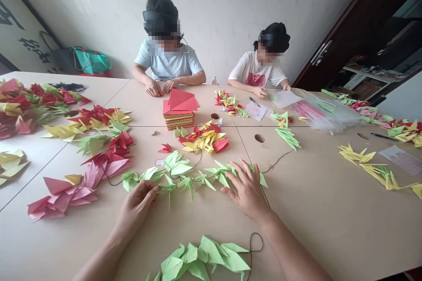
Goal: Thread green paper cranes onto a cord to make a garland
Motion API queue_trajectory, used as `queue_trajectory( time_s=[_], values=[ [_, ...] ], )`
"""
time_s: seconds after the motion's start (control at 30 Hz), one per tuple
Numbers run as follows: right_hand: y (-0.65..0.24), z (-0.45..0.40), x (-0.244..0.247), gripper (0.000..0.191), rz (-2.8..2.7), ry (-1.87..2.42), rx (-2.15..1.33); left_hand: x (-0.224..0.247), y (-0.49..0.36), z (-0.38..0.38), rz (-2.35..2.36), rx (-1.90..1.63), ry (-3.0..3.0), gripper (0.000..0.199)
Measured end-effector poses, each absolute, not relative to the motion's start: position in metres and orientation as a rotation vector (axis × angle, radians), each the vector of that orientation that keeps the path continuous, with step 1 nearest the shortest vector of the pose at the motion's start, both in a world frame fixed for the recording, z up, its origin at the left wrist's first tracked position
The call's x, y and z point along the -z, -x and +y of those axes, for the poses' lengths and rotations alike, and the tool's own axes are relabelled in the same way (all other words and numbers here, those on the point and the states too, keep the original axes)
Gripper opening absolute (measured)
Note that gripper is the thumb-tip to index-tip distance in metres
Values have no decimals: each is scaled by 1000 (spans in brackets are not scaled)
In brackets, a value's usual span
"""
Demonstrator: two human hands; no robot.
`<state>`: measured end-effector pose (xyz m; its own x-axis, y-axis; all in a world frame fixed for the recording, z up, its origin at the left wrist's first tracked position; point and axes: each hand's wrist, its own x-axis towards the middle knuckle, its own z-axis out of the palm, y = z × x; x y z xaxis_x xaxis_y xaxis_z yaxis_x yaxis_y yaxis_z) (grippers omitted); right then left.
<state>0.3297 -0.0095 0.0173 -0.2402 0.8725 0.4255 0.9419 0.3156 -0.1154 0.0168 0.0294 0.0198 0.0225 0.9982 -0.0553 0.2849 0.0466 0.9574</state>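
Observation:
A row of light green folded paper cranes (186,182) on a dark string lies across the table before me. My left hand (140,197) pinches the left part of this row, thumb and fingertips pressed together on a green paper crane. My right hand (247,191) hovers at or rests on the row's right end with fingers spread; whether it touches the paper I cannot tell. Nearer to me lies another bunch of green paper cranes (204,257) with a loop of black string (255,246). Pink paper cranes (70,193) lie left of my left hand.
Beyond the row are red and yellow cranes (206,138) and a stack of coloured paper squares (179,116). Crane piles (26,105) cover the far left. Two people sit opposite. At right lie plastic bags (329,112), yellow cranes (372,167) and a pen (384,136).

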Motion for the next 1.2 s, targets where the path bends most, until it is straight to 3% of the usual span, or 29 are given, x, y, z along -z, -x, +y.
queue_trajectory(
  time_s=[1.2],
  values=[
    [-242, 6, -26, 55, -2485, 1218, 167, -12, -12, 24, 1331, -1015, -1383, 29]
  ],
)
